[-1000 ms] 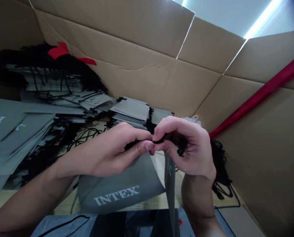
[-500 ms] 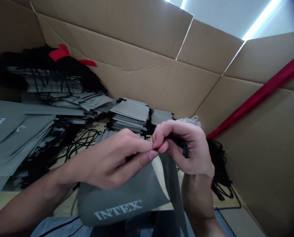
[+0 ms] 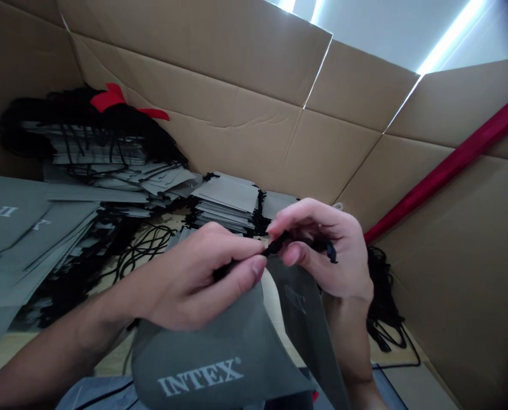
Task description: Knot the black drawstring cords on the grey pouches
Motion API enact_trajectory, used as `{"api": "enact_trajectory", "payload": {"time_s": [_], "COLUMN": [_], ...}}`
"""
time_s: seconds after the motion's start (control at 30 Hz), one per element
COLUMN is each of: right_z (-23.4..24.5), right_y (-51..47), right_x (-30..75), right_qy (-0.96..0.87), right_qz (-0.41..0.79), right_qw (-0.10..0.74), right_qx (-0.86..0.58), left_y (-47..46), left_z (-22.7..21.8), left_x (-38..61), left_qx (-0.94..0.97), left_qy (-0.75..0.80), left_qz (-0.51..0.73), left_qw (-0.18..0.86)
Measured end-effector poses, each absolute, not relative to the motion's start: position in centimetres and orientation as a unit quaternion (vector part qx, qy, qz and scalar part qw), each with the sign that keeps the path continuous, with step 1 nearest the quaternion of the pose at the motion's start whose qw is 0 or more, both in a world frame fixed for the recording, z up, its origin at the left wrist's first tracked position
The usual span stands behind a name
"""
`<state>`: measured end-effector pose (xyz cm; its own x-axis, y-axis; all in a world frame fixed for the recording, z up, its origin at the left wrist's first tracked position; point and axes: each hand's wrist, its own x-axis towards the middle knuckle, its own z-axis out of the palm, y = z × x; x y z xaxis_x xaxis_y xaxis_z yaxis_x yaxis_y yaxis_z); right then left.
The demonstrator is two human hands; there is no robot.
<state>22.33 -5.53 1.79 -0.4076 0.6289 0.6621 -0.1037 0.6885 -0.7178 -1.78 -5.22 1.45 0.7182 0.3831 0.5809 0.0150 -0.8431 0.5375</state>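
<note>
A grey fabric bag [image 3: 211, 341] printed INTEX hangs below my hands, its lower part over my lap. My left hand [image 3: 194, 279] pinches a black cord [image 3: 276, 245] at the bag's top, between thumb and index finger. The cord crosses the short gap to my right hand [image 3: 335, 245]. That hand curls around it, with the thumb and index tip slightly apart. A dark cord end [image 3: 331, 252] pokes out by the right palm. A second grey panel [image 3: 307, 319], also printed, hangs under the right hand. The remaining fingers' hold is partly hidden.
Grey bags [image 3: 36, 228] with black cords are piled at the left. Small stacks of folded bags [image 3: 226, 196] stand against the cardboard wall [image 3: 237, 85]. Loose black cords [image 3: 382, 302] lie at the right, below a red strip [image 3: 450, 165].
My right thumb and index finger have parted and moved slightly right, showing more black cord between the hands. The hanging grey panel has swung right, and its print now shows.
</note>
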Motion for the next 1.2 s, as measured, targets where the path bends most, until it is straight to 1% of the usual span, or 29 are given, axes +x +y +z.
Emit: {"api": "enact_trajectory", "payload": {"time_s": [0.07, 0.23, 0.33, 0.5, 0.63, 0.77, 0.9, 1.07, 1.2], "right_z": [1.8, 1.5, 1.6, 1.8, 1.7, 1.4, 1.1, 0.9, 1.4], "right_y": [-5.6, -5.0, -5.1, -5.4, -5.1, -4.9, -4.7, -4.3, -4.3], "right_x": [22.5, 22.1, 22.0, 21.8, 21.8, 21.8, 21.5, 21.2, 21.8], "right_qy": [-0.760, -0.761, -0.774, -0.786, -0.777, -0.774, -0.764, -0.762, -0.775], "right_qz": [0.332, 0.253, 0.207, 0.187, 0.189, 0.191, 0.237, 0.276, 0.297], "right_qw": [0.525, 0.569, 0.564, 0.560, 0.574, 0.573, 0.574, 0.564, 0.531], "right_qx": [-0.191, -0.185, -0.200, -0.185, -0.178, -0.191, -0.174, -0.159, -0.169], "left_y": [-4.9, -4.7, -4.7, -4.5, -4.5, -4.7, -5.0, -5.5, -5.6], "left_z": [1.5, 1.7, 1.8, 1.7, 1.6, 1.1, 0.6, 0.7, 0.9], "left_x": [-1.6, -1.3, -1.4, -1.4, -1.2, -0.8, -0.5, -0.9, -1.0], "left_qx": [0.886, 0.879, 0.876, 0.874, 0.879, 0.889, 0.900, 0.909, 0.906], "left_qy": [0.122, 0.141, 0.136, 0.127, 0.132, 0.114, 0.094, 0.072, 0.088], "left_qz": [0.349, 0.330, 0.337, 0.335, 0.334, 0.351, 0.361, 0.345, 0.350], "left_qw": [0.281, 0.313, 0.316, 0.328, 0.314, 0.270, 0.225, 0.222, 0.221]}}
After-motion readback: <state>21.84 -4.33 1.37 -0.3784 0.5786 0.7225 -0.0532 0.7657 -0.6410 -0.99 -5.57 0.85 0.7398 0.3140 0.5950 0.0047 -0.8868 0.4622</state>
